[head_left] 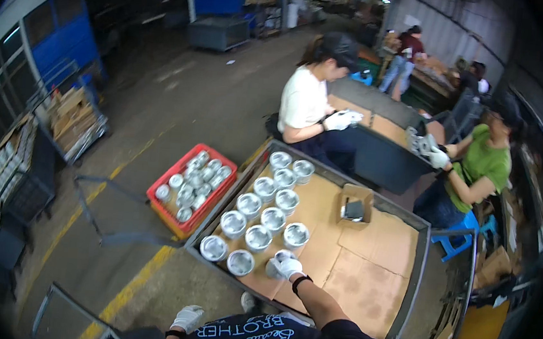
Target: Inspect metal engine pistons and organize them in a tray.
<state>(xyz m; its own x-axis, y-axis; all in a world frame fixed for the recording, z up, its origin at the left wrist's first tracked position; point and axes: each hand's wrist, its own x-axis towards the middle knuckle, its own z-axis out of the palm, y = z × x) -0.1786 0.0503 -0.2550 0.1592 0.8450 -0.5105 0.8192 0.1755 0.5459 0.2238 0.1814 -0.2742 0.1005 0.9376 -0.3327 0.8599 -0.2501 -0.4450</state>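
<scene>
My right hand [287, 269], in a white glove with a dark band at the wrist, is closed on a silver metal piston [273, 270] at the near edge of a cardboard-lined cart [366, 268]. Several more pistons [258, 238] stand in loose rows to the left of it and farther off. My left hand [188, 318], gloved in white too, hangs low by my body, off the cart. It appears to hold nothing, its fingers loosely extended.
A small cardboard box [355, 206] with a dark item sits on the cart's far side. Left of the cart, a red crate [192, 185] holds several metal parts. Two gloved co-workers [310, 102] handle parts at a dark bin [388, 160]. A metal frame [103, 206] stands left.
</scene>
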